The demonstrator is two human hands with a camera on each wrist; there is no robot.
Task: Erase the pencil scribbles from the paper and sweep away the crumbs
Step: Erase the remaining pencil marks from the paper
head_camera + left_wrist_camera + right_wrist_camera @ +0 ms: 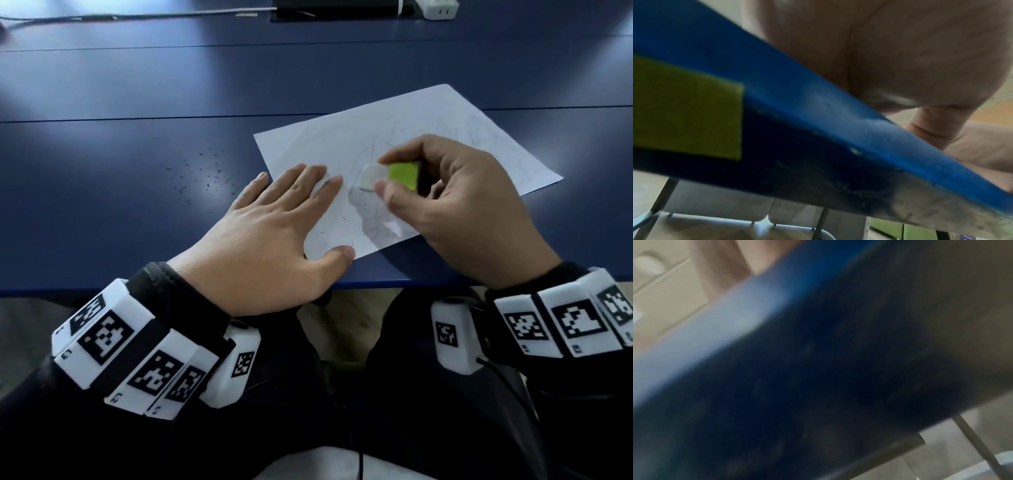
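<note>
A white sheet of paper with faint pencil scribbles lies on the blue table. My left hand lies flat with straight fingers on the sheet's near left corner, pressing it down. My right hand pinches a white eraser in a green sleeve between thumb and forefinger, its white end on the paper beside my left fingertips. Dark eraser crumbs are scattered on the table left of the sheet. Both wrist views show only the table edge from below, with part of a palm.
A black cable tray, a white power strip and a cable lie at the table's far edge. The table's near edge runs just under my wrists. Table legs show below in the left wrist view.
</note>
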